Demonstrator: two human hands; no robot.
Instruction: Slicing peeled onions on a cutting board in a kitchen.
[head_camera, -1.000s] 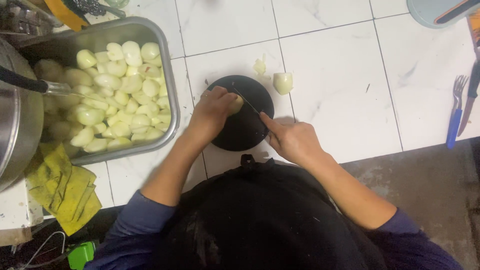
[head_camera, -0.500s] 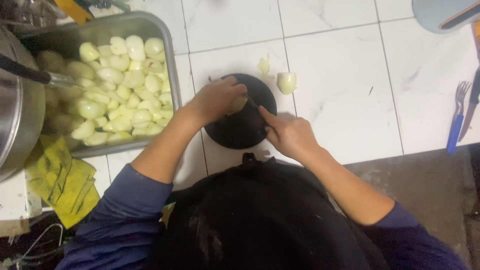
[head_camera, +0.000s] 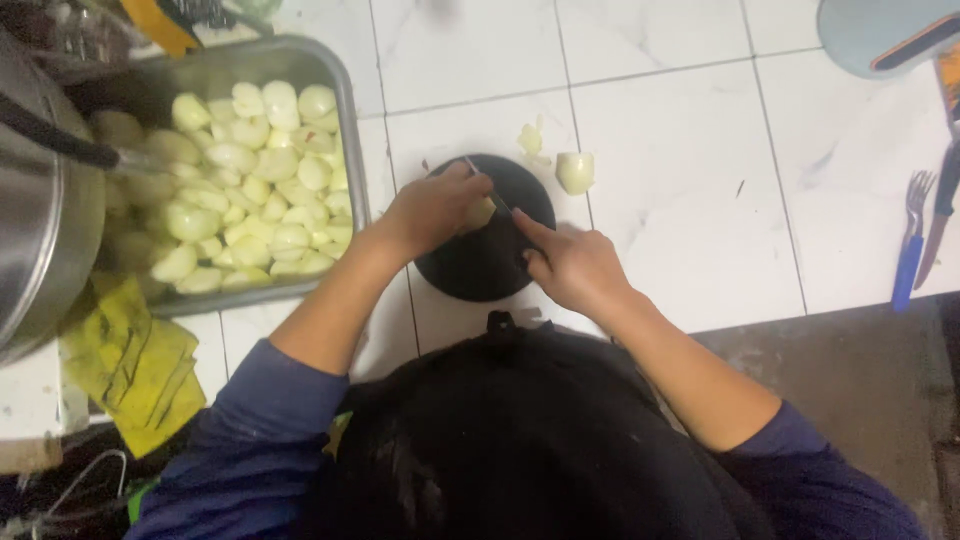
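A round black cutting board (head_camera: 480, 265) lies on the white tiled counter. My left hand (head_camera: 430, 207) presses a pale peeled onion piece (head_camera: 482, 211) down on the board's far edge. My right hand (head_camera: 570, 265) grips a knife (head_camera: 490, 188) whose thin blade runs up over that piece, index finger stretched along its back. Two more cut onion pieces (head_camera: 574, 171) lie on the tiles just beyond the board. My dark hair hides the near edge of the board.
A steel tray (head_camera: 345, 110) full of peeled onion pieces stands at left, beside a large steel pot (head_camera: 40, 230). Yellow cloths (head_camera: 130, 365) lie near the counter's front edge. A blue-handled fork (head_camera: 908, 250) and a knife lie at far right, under a grey plate (head_camera: 880, 35).
Both hands stay at the board with the knife on the onion piece. The view has shifted slightly, and my left hand moved a little left over the piece.
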